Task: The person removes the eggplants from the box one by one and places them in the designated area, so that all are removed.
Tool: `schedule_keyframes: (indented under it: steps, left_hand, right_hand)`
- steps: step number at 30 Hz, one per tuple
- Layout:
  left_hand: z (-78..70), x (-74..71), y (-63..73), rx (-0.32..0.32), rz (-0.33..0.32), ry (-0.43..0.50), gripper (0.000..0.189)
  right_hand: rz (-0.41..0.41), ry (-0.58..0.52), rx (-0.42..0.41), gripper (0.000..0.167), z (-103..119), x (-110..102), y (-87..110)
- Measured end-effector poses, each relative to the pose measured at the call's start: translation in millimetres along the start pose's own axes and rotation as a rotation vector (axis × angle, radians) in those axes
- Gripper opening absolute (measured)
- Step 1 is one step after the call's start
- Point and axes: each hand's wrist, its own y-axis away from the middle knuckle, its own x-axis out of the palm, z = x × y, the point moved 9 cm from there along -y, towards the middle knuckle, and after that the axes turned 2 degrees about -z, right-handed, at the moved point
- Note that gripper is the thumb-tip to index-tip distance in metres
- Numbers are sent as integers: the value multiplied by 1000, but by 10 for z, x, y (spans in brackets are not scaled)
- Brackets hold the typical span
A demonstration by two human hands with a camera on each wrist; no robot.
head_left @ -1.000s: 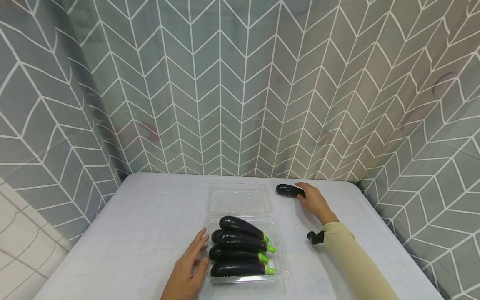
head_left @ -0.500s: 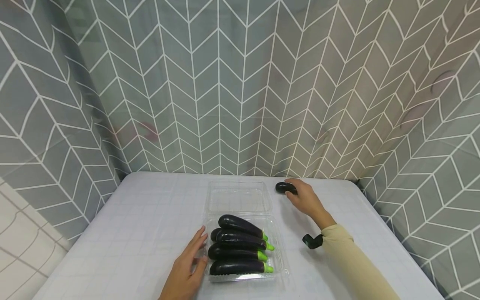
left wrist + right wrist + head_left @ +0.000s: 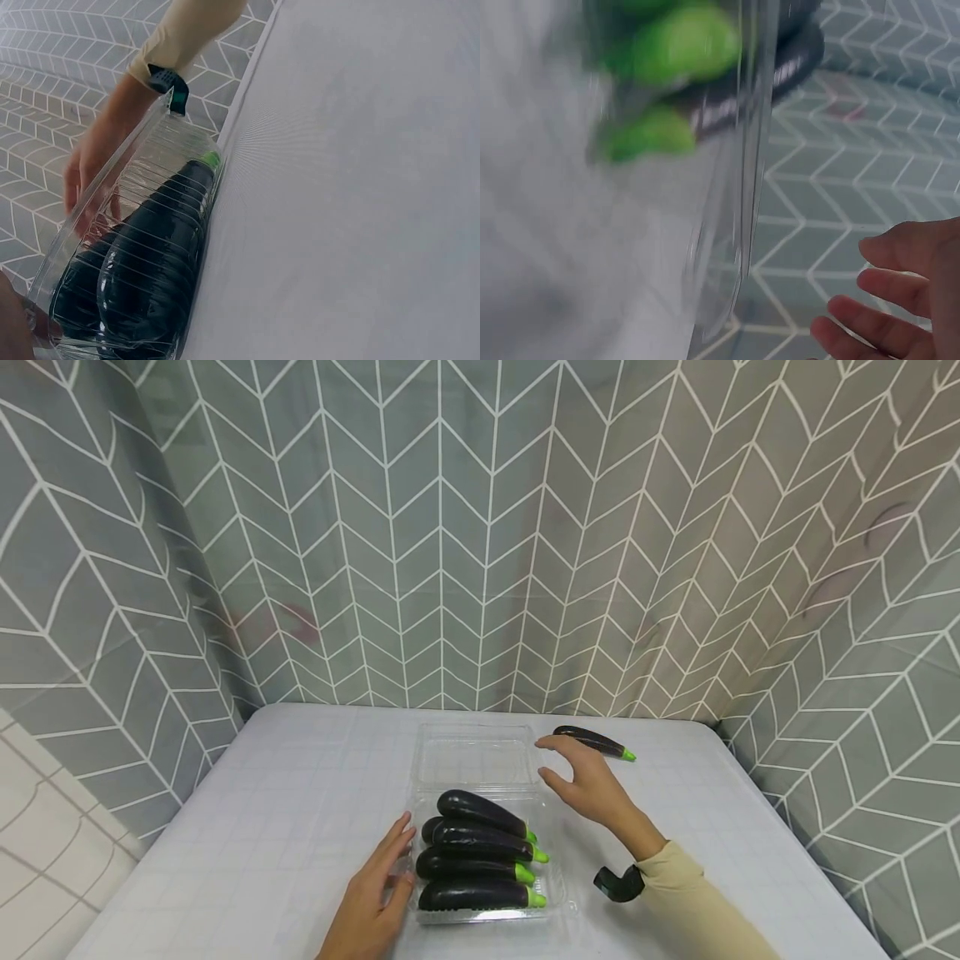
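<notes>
I see dark eggplants (image 3: 474, 866) on my far-off screen, almost black, with bright green ends (image 3: 537, 900). Their box (image 3: 474, 918) is see-through. The tablecloth (image 3: 307, 802) is white. The curtain (image 3: 467, 543) is grey with white zigzag lines. The sleeve (image 3: 701, 906) is pale yellow, the wrist camera (image 3: 619, 885) black, and the tiles (image 3: 56, 835) cream with darker lines.

no text, label, brand, number or sign can be read in any view; no lettering is made out on the eggplants (image 3: 471, 865), the clear container (image 3: 476, 764) or the dark device (image 3: 618, 883) worn by the right cuff (image 3: 667, 868).
</notes>
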Motion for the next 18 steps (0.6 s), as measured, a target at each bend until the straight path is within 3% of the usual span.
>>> schedule_keyframes:
  steps: [11, 18]
  left_hand:
    - [6, 0, -2, -4, -1, -11, 57]
    - [6, 8, -1, -10, 6, -14, 57]
  right_hand:
    - [4, -84, -102, 33, 442, 111, 69]
    - [52, -132, -95, 30, 647, 194, 137]
